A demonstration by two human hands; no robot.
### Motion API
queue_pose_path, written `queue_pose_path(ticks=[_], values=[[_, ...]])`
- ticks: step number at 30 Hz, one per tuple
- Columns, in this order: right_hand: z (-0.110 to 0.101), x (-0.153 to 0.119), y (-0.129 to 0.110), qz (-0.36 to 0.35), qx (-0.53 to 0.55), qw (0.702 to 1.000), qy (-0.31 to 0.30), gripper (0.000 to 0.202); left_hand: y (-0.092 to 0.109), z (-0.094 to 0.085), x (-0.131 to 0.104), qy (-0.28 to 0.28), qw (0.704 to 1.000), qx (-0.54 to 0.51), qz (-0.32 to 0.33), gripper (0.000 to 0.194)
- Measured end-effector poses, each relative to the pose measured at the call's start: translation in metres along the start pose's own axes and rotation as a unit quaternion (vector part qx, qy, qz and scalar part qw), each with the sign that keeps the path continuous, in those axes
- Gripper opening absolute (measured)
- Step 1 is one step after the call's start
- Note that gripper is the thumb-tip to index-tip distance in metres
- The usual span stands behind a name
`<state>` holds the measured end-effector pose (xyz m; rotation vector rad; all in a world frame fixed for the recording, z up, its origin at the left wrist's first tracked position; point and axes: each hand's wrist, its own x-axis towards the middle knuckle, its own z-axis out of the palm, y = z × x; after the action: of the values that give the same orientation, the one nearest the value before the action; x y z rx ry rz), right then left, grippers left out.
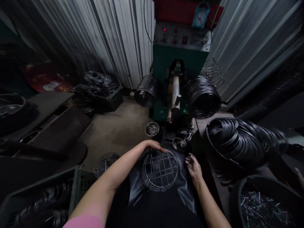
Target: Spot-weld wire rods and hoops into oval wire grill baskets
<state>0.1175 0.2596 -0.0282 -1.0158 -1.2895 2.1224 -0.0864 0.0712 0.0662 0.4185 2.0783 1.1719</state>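
Head-worn view, forward and down.

Gloom hangs over a cramped workshop, where a pale corrugated wall (123,38) rises at 11 o'clock and a second ribbed wall (249,34) slants in at 2 o'clock. A blue-rimmed clock (200,17) hangs at 1 o'clock. Dull grey-brown floor (116,126) spreads toward 9 o'clock, with a low dark board (61,129) farther out and deep shadow along the edges.

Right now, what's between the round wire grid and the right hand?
In the head view, only shiny dark cloth lies between the round wire grid and the right hand.
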Motion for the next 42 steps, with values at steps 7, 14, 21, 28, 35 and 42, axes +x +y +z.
queue_pose_path(ticks=[7,14,21,28,35,42], values=[[0.004,-0.004,-0.025,-0.019,0.014,0.999,-0.045,0.021,0.011,-0.021,-0.038,-0.172,0.978,0.119,-0.021,0.045],[0.008,-0.033,-0.018,-0.252,-0.260,0.931,0.034,0.032,0.036,-0.040,-0.112,0.031,0.953,0.204,0.221,0.070],[0.005,-0.046,-0.032,-0.231,-0.374,0.897,-0.039,0.026,0.036,-0.040,-0.110,0.202,0.882,0.258,0.339,0.068],[0.081,-0.065,-0.120,-0.188,-0.426,0.843,-0.269,0.017,0.032,-0.016,-0.074,0.177,0.845,0.369,0.345,0.065],[0.129,-0.048,-0.109,-0.265,-0.522,0.796,-0.155,0.018,0.032,0.002,-0.051,0.180,0.842,0.355,0.364,0.063],[0.121,-0.033,-0.097,-0.276,-0.476,0.788,-0.276,0.024,0.032,0.000,-0.036,0.154,0.881,0.308,0.324,0.062]])
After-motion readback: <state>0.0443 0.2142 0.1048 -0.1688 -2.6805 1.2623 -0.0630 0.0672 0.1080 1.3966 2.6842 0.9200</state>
